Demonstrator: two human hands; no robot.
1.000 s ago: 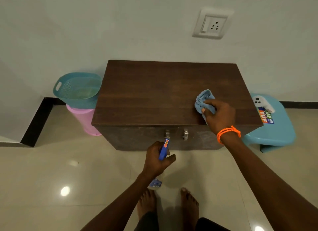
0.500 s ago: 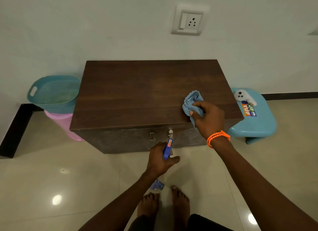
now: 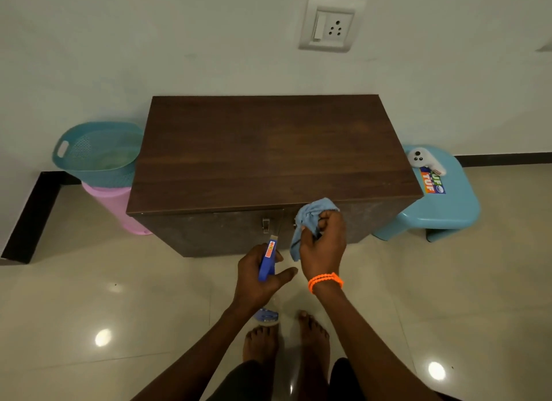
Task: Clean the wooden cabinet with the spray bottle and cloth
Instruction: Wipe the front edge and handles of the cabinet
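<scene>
In front of the dark brown wooden cabinet point(image 3: 268, 153), the right hand point(image 3: 324, 245) is bunched around a soft, light blue cloth point(image 3: 310, 218) that looks limp and best gripped as a wad, while the left hand point(image 3: 260, 276) clasps the blue-headed spray bottle point(image 3: 267, 260) by its neck.

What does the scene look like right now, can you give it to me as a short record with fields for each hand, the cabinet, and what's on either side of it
left hand: gripping the blue spray bottle, nozzle toward the cabinet front
right hand: holding a bunched blue cloth at the cabinet's front top edge
wooden cabinet: dark brown, against the wall, top bare
left of cabinet: teal basket sitting on a pink bin
right of cabinet: light blue stool with a white controller on it
wall: white socket above the cabinet
</scene>
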